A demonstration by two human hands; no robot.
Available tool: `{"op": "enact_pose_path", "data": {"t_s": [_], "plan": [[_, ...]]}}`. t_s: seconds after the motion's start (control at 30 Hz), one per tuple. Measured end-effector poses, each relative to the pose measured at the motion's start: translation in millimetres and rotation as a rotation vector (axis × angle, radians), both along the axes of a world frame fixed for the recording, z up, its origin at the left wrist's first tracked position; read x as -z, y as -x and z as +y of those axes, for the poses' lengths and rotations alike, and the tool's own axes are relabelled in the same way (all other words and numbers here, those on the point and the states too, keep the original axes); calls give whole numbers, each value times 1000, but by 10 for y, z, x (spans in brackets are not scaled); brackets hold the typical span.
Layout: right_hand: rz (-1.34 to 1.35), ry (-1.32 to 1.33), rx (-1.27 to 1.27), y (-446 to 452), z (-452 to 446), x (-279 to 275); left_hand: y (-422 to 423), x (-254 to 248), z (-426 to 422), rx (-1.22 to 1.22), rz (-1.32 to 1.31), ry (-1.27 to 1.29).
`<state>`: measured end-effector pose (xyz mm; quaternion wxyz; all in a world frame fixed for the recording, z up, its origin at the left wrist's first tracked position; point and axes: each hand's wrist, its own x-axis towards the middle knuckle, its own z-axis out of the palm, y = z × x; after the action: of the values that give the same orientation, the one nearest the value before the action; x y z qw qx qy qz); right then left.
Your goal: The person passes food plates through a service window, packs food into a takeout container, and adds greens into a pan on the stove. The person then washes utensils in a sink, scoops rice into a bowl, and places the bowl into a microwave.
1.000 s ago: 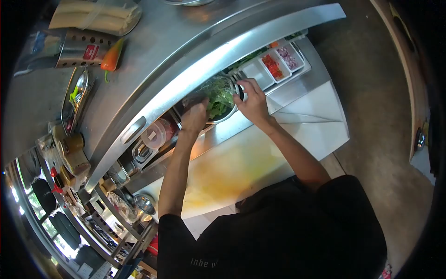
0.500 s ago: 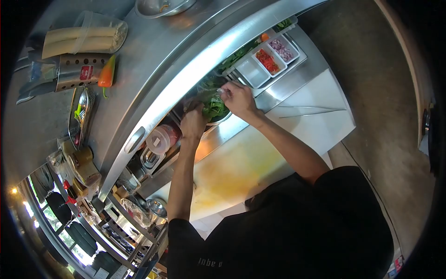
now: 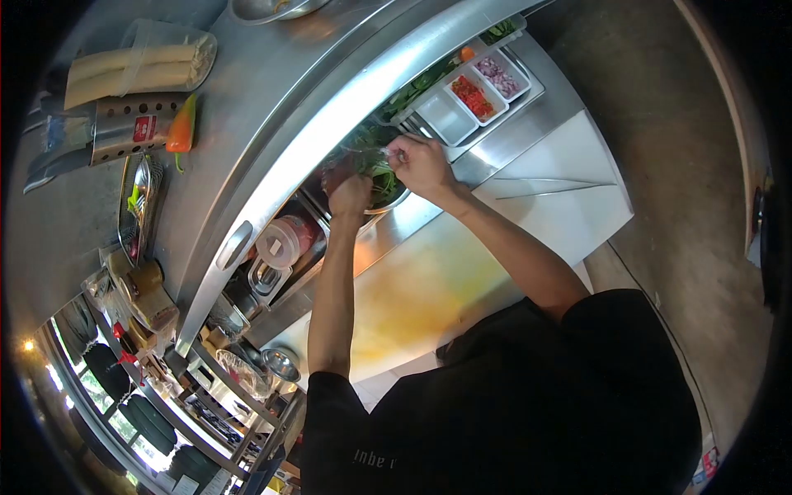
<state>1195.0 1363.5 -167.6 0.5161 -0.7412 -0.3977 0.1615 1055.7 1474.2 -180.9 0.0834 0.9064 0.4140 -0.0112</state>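
Observation:
My right hand [image 3: 419,165] is closed in a pinch on the edge of a clear plastic bag [image 3: 391,155]. Beside it, my left hand [image 3: 351,196] reaches into the counter well, its fingers hidden by the plastic and by shadow. Green leaves [image 3: 384,186] lie in a round metal container [image 3: 394,203] between and below both hands. More dark leaves show through the bag at the back of the well. A lidded plastic tub [image 3: 278,242] with reddish contents stands left of my left forearm.
White trays hold chopped red pepper [image 3: 473,99] and diced onion [image 3: 497,77]; metal tongs [image 3: 553,188] lie on the white cutting board [image 3: 412,305]. A steel shelf edge [image 3: 330,136] overhangs the well. An orange pepper [image 3: 181,128] and a knife holder [image 3: 124,128] sit above.
My left hand has moved slightly up and right, deeper under the shelf edge, and its fingers have gone out of sight. My right hand keeps its pinch almost in place.

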Motion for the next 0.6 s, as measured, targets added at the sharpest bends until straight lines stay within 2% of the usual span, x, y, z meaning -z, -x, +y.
{"op": "enact_pose_path", "data": {"t_s": [0.1, 0.17, 0.2, 0.23, 0.27, 0.3, 0.33, 0.4, 0.43, 0.5, 0.53, 0.6], "plan": [[-21, -8, 13, -85, -38, -50, 137, -49, 219, 82, -91, 68], [-2, -1, 16, -105, -46, 0, 193, -346, 196, -106, -364, 432], [15, 5, 17, -87, -49, 14, 208, -369, 181, -15, -317, 260], [20, 3, 16, -56, -56, -7, 301, -297, 182, -16, -312, 257], [31, 23, 19, -45, -63, -30, 412, -169, 185, 36, -444, 294], [37, 43, 25, -64, -62, -40, 379, -228, 160, 92, -581, 330], [30, 11, 12, -69, -66, -40, 361, -290, 128, 98, -584, 332], [20, 14, 7, -91, -95, -11, 336, -441, -15, 55, -320, 390], [15, 15, -13, -81, -112, 7, 317, -434, -87, 45, -320, 395], [31, 2, -31, -49, -106, 26, 218, -389, -133, 117, -143, 371], [26, 16, -43, -35, -101, 23, 203, -318, -143, 28, 9, 394], [35, 62, -69, -24, -112, 16, 245, -331, -116, 53, -40, 372]]}}
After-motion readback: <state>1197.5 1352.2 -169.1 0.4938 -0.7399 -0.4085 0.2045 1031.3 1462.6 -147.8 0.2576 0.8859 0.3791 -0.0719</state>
